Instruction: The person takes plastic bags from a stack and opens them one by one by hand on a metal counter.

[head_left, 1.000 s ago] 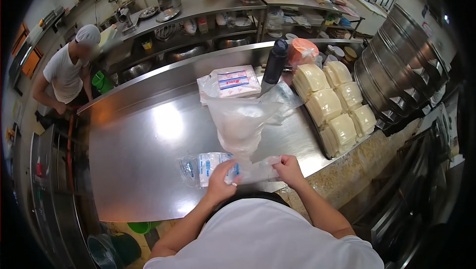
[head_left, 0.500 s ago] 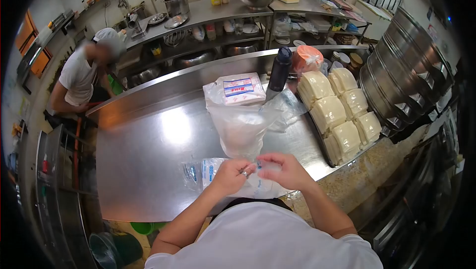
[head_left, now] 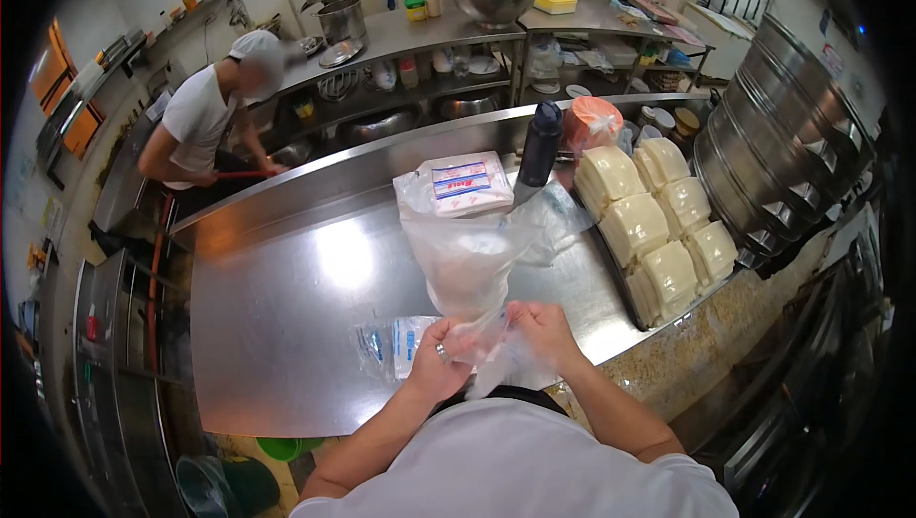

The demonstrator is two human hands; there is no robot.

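Observation:
Close to my body, a thin translucent plastic bag (head_left: 508, 366) hangs between my two hands. My left hand (head_left: 441, 363), with a ring on one finger, is closed on its left side. My right hand (head_left: 542, 335) pinches its other side, the fingers slightly blurred. Just beyond them lies a larger cloudy plastic bag (head_left: 468, 256) on the steel table (head_left: 277, 337). A white packet with a blue and red label (head_left: 471, 183) rests at its far end. Left of my left hand is a flat clear packet with blue print (head_left: 408, 341).
On the right, a dark tray (head_left: 630, 300) holds several stacks of pale, plastic-wrapped square sheets (head_left: 637, 224). Behind stand a dark bottle (head_left: 541, 144), an orange bag (head_left: 592, 123) and tall stacked metal steamers (head_left: 763, 141). A co-worker (head_left: 205, 122) holds a red handle beyond the table's left end.
My hands have drawn the thin bag up and spread it between them, my left hand shifting slightly left. The co-worker has moved right and leans forward.

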